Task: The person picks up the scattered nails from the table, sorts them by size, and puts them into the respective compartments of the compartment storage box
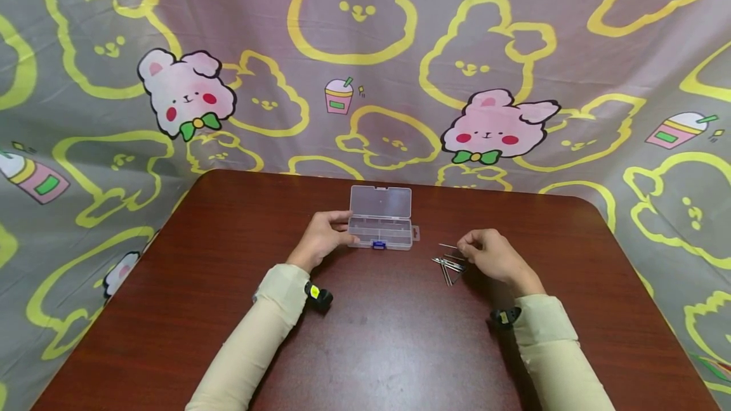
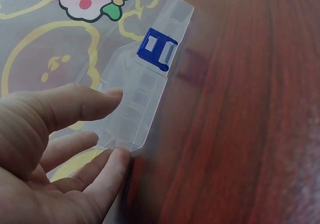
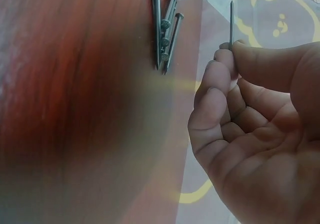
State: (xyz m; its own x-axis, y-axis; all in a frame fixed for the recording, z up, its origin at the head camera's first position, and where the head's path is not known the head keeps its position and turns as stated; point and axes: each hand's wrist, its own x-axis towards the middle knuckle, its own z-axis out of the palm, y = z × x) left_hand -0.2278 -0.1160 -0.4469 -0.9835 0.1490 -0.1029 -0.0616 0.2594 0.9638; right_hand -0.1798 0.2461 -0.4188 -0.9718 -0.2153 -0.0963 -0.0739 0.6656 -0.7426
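Compartment box [image 1: 380, 224] is clear, smooth, glossy plastic with an opaque plastic latch [image 1: 379, 245]; nails [image 1: 452, 264] are metal with a sheen; worktop [image 1: 365, 341] shows a glossy wood-grain finish; backdrop curtain [image 1: 394, 84] is matt, lightly creased cloth, sleeves [image 1: 245, 351] matt cloth.

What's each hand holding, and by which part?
Right hand: a nail, pinched near one end, the rest jutting free. Left hand: the open plastic box, held at its left end.
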